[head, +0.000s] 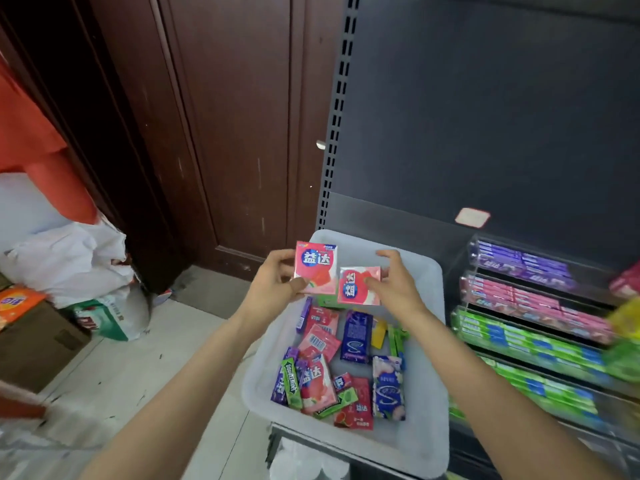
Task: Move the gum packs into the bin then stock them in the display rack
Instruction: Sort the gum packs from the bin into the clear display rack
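A white plastic bin (429, 445) sits on a dark shelf and holds several loose gum packs (346, 368) in pink, purple, blue and green. Above the bin's far end, my left hand (273, 285) pinches an upright pink gum pack (317, 263). Just right of it, my right hand (394, 284) pinches a second pink gum pack (356, 289), turned sideways. The two packs nearly touch. The clear tiered display rack (530, 317) stands to the right of the bin with rows of purple, pink and green gum.
A dark perforated shelf back panel (485, 116) rises behind the bin and rack. A brown wooden door (225, 133) is to the left. On the floor at left lie white plastic bags (69, 258) and a cardboard box (31, 344).
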`<state>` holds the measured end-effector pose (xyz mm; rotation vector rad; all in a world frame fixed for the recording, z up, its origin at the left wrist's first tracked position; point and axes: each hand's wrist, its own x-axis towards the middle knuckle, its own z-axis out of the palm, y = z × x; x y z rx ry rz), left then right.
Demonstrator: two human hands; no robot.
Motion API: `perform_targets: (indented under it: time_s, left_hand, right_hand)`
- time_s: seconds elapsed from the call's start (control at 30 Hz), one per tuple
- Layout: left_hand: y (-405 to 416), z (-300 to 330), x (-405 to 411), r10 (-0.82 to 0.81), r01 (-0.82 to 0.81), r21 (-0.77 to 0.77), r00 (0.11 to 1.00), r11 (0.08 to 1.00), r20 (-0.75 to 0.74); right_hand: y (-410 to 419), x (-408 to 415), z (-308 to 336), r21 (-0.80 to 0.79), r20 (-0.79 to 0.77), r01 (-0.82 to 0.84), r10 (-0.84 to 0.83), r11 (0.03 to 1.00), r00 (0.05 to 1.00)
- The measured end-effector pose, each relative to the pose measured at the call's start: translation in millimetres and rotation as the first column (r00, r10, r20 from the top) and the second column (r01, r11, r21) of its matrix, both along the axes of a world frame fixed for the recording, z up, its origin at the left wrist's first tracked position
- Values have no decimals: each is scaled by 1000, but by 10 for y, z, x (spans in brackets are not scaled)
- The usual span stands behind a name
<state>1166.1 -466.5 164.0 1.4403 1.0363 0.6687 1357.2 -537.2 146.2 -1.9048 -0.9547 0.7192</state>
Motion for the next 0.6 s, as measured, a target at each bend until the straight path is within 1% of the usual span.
perform_targets:
  time_s: [0.03,0.1,0.17,0.3,0.4,0.47,0.5,0.6]
  left_hand:
    - [-40,47,35,-62,62,9,998,998,9]
    - [-133,134,121,-165,164,29,986,986,26]
    - [-253,224,238,-237,235,54,971,971,42]
    - [-540,406,527,-291,282,93,951,955,103]
    - [-782,534,797,-343,325,136,928,936,142]
    - [-938,604,1008,-367,341,156,912,927,183]
    - [-1014,645,1114,-372,344,164,908,925,193]
    - [-1205,746,1453,-382,349,184,903,919,197]
  right_hand:
    - [-108,25,75,35,-83,41,-38,999,996]
    - [-339,73,222,73,-198,144,-127,987,972]
    - [-591,124,363,128,-324,248,-196,960,926]
    - [-1083,314,594,175,-488,396,-270,901,830]
    - [-1418,504,744,226,-604,521,-301,823,738]
    - [-1642,643,829,272,-645,547,-272,792,714]
    - [-1754,721,866,290,-641,530,-249,797,726]
    - [-2088,1019,950,334,-565,442,-198,833,801]
